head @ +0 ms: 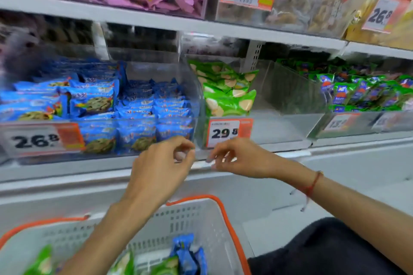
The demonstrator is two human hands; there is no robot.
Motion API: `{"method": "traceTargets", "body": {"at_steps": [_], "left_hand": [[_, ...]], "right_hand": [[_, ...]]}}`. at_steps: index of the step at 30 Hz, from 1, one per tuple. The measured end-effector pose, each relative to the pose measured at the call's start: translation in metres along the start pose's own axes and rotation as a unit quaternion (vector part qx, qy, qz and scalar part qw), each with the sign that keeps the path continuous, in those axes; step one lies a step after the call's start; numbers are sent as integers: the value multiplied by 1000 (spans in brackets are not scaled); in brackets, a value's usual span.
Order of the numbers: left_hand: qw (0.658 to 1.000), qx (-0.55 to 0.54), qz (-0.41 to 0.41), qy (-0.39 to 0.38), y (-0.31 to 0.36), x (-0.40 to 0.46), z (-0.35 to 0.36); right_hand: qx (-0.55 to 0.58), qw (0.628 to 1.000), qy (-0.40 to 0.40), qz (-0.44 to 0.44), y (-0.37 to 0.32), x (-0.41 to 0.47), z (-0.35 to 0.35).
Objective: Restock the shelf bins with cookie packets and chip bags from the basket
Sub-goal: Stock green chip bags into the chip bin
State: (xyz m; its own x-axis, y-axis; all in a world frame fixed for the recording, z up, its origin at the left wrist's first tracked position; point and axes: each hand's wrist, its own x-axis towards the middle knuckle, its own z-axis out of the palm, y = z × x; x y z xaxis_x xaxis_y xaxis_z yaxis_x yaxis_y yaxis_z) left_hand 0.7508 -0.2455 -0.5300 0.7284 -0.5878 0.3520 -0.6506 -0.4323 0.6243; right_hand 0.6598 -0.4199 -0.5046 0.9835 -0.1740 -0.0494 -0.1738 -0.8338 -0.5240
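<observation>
— Where were the hands?
— Both hung before the white metal shelf (111, 169); the left hand (159, 171) and right hand (240, 158) had loosely curled fingers, holding nothing.
— And the stock?
— Blue cookie packets (93, 101) filled the clear plastic bin (196, 87); green chip bags (225, 94) sat alongside; more lay in the white orange-rimmed basket (201, 219).

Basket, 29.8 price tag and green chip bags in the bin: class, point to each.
basket (225, 210): head view, orange rim at right.
29.8 price tag (224, 133): head view, on the printed number.
green chip bags (228, 101): head view, front bag's face.
</observation>
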Motion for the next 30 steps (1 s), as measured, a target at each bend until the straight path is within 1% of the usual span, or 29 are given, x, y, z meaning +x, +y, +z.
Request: {"method": "traceTargets", "body": {"at_steps": [3,6,8,11,13,15,17,19,21,23,24,27,28,30], "left_hand": [[993,11,-70,-99,-43,-27,20],[974,11,-136,-179,-89,-50,41],[956,20,-183,-227,-119,-64,59],[909,51,-235,-340,-160,-95,85],[876,58,-233,-418,-181,-118,99],[851,59,-230,-468,-195,-141,109],[846,106,-212,-477,-201,-158,118],[858,180,-191,-441,-198,-164,127],[868,202,-202,-406,-193,-163,136],[864,200,-222,-404,-190,-160,140],[861,202,-229,-407,-190,-160,141],[854,211,-242,-410,-192,-161,139],[853,193,-256,-411,-193,-160,139],[852,123,-296,-413,-200,-158,139]], "right_hand": [[-85,983,-161,33,7,14,44],[-138,949,-277,61,12,24,91],[-168,929,-320,72,19,30,124],[-215,906,-356,77,31,35,183],[-224,893,-381,78,37,30,217],[-228,885,-402,61,42,24,251],[-233,895,-378,35,46,20,280],[-253,908,-332,19,49,14,304],[-254,912,-318,41,55,7,321],[-246,910,-323,77,61,-2,332],[-260,907,-323,78,64,-4,335],[-337,890,-305,40,66,0,334],[-346,889,-300,30,65,3,331],[-332,897,-290,9,65,7,326]]}}
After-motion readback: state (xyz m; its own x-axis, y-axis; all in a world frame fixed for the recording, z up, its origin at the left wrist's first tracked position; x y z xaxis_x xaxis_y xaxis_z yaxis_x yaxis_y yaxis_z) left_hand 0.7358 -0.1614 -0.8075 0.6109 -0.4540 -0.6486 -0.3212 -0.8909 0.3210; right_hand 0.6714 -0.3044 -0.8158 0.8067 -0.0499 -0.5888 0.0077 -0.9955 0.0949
